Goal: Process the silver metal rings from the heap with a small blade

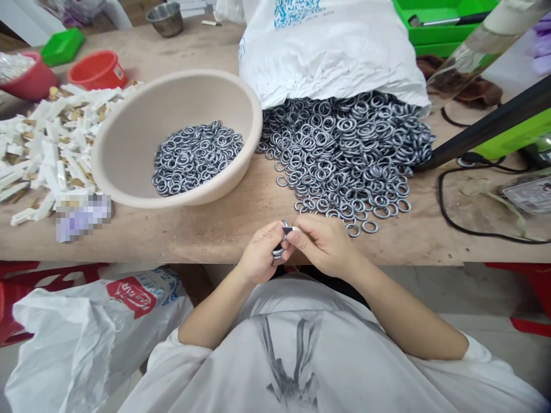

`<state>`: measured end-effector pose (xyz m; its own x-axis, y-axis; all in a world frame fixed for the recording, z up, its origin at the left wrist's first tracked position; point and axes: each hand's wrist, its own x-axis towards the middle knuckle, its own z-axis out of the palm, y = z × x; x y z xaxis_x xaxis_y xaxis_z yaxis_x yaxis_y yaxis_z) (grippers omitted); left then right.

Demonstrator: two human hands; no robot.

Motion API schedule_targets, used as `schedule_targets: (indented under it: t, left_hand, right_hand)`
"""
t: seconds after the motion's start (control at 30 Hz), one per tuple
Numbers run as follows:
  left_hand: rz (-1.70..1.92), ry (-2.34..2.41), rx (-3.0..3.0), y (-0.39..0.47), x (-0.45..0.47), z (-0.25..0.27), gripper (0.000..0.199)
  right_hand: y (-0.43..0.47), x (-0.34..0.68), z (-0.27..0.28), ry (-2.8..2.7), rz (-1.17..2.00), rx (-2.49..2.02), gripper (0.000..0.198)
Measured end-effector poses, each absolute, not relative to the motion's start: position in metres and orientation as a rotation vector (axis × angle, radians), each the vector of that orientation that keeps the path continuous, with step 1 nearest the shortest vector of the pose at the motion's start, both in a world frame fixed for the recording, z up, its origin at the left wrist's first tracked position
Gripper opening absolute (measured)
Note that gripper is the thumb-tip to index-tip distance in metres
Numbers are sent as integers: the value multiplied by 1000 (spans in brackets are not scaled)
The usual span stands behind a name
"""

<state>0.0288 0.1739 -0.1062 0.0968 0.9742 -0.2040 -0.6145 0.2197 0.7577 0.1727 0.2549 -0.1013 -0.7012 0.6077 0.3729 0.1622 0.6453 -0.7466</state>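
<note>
Just in front of the table edge, my two hands meet over my lap. My left hand [260, 252] is closed around several dark grey rings [278, 251]. My right hand [327, 244] is pinched, its thumb and fingertips touching a small dark piece at the left fingers; what it is I cannot make out. Beyond my hands a heap of grey rings [344, 155] spills out of a white sack [331, 57] onto the table. To the left, a beige basin [129, 126] has more grey rings [198, 158] in its bottom.
White and tan strips [55, 149] cover the table's left side, near a red bowl [97, 70] and a green tray [63, 47]. A metal bowl [165, 20] stands at the back. On the right are a black bar [491, 126], a cable [456, 215] and a green bin [443, 34].
</note>
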Motion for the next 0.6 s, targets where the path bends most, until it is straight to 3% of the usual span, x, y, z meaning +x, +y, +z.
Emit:
schedule_targets:
  t: [0.13,0.23,0.3,0.37,0.5,0.6]
  left_hand:
    - [1223,691,739,167,24,-101,50]
    - [1274,742,610,164,16,-100,42]
    - [1294,808,536,163,10,-101,31]
    - [1339,877,491,163,3,-104,28]
    - [1436,996,346,164,-7,-108,37]
    - [1475,1053,313,168,-7,-111,51]
  right_hand:
    - [286,163,-111,-2309,821,-868,51]
    - [311,139,-108,-2554,373,-1122,22]
    - [325,120,-104,-2701,134,-1204,33]
    - [337,104,-101,-2805,34,-1261,31]
    - [345,95,-101,-2827,94,-1271,16]
    - [324,108,-100,-2610,671,-1055,16]
